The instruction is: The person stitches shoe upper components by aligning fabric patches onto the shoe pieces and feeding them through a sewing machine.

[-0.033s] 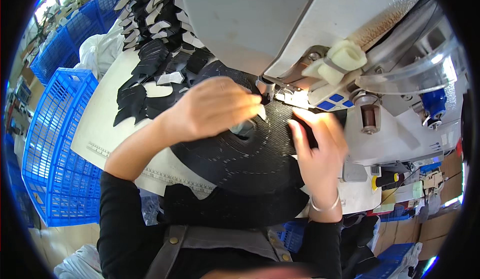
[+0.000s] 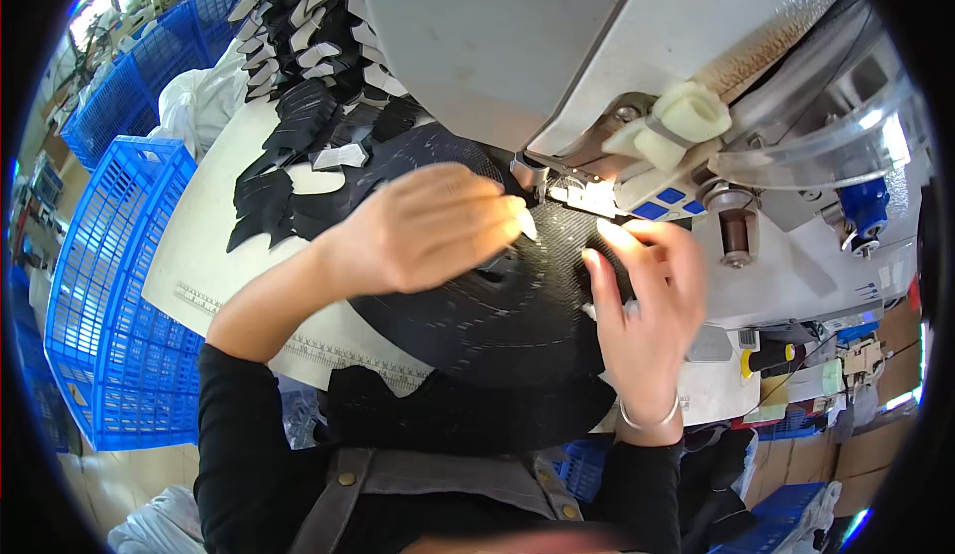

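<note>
Under the head of a sewing machine (image 2: 527,171) lies a black mesh piece (image 2: 468,325) with rows of pale stitch-like marks, its surface curved. My left hand (image 2: 428,226) is over the mesh left of the needle area, slightly blurred. Its fingers are pinched, and a small white pointed piece (image 2: 528,224) shows at their tips. My right hand (image 2: 652,295) rests at the mesh's right side, thumb and forefinger spread and the other fingers bent. A bright lamp lights the spot between the hands. The machine hides the far edge of the mesh.
Black cut pieces (image 2: 264,201) and stacks of black and white pieces (image 2: 308,27) lie at the far left of the pale worktop (image 2: 189,246). A blue crate (image 2: 124,295) stands left. A thread spool (image 2: 734,231) and blue-buttoned panel (image 2: 667,203) are at right.
My right hand has shifted slightly right, its thumb and forefinger moving off the needle area. My left hand has moved a little right and down. The mesh has turned or shifted slightly.
</note>
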A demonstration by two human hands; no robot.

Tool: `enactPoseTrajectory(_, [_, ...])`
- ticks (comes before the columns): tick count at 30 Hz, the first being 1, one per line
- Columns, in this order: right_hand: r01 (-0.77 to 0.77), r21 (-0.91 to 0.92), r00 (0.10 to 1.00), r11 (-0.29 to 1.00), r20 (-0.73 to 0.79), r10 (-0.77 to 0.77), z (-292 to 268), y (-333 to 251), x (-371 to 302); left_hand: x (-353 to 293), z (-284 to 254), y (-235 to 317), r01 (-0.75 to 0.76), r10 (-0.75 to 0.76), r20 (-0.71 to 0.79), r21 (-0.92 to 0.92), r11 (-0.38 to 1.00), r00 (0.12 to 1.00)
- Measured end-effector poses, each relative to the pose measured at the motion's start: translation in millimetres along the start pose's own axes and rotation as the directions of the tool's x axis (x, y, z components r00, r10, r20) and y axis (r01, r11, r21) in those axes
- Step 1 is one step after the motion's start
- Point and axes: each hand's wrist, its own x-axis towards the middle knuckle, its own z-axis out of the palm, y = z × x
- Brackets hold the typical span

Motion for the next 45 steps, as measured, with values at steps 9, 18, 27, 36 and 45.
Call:
enactPoseTrajectory(9, [0.208,0.018,0.978,0.978,-0.006,-0.208,24.5,9.6,12.2,25.4,-45.6,11.3,0.484,-0.426,0.230,-0.425,0.765,0.875])
enactPoseTrajectory(18, [0.096,0.130,0.991,0.987,-0.110,-0.082,28.9,13.2,7.4,5.2,-36.3,24.9,0.778,-0.607,0.493,-0.477,0.410,0.623])
enactPoseTrajectory(27, [0.081,0.269,0.992,0.960,-0.119,-0.050,31.0,26.9,5.2,6.7,-35.1,35.1,0.708,-0.627,0.374,-0.549,0.444,0.683])
enactPoseTrajectory(36, [0.108,0.267,0.979,0.958,-0.195,-0.056,38.5,32.8,5.1,15.0,-47.2,33.5,0.848,-0.585,0.615,-0.406,0.339,0.529])
enactPoseTrajectory(45, [0.151,0.230,0.978,0.961,-0.179,-0.111,32.3,33.1,3.7,6.9,-45.8,38.9,0.797,-0.574,0.561,-0.328,0.508,0.597])
